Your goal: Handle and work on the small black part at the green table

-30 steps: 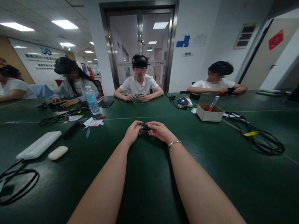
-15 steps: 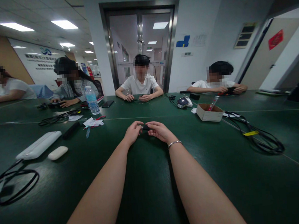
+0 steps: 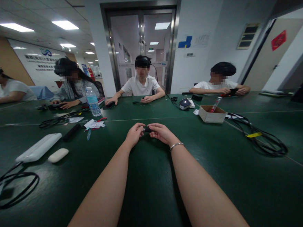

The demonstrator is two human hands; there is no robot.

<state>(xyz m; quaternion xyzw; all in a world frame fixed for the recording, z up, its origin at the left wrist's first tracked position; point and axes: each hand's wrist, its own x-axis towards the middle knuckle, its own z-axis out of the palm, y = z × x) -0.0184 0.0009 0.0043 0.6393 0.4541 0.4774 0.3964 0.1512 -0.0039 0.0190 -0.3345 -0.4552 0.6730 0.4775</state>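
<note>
My left hand (image 3: pixel 133 133) and my right hand (image 3: pixel 161 132) meet at the middle of the dark green table (image 3: pixel 152 196), both forearms stretched out along it. Their fingers pinch the two ends of a small black object (image 3: pixel 147 129) held just above the tabletop. Both hands are closed on it; what the object is I cannot make out. A silver bracelet (image 3: pixel 176 145) circles my right wrist.
A white flat case (image 3: pixel 39 147), a white oval case (image 3: pixel 58 155) and a black cable loop (image 3: pixel 13 187) lie left. A cardboard box (image 3: pixel 212 113) and coiled black cable (image 3: pixel 262 140) lie right. A water bottle (image 3: pixel 93 102) stands farther back. Several seated people work at the far edge.
My hands have stayed in place on the small black object. The person opposite has reached a hand out to a dark thing on the table.
</note>
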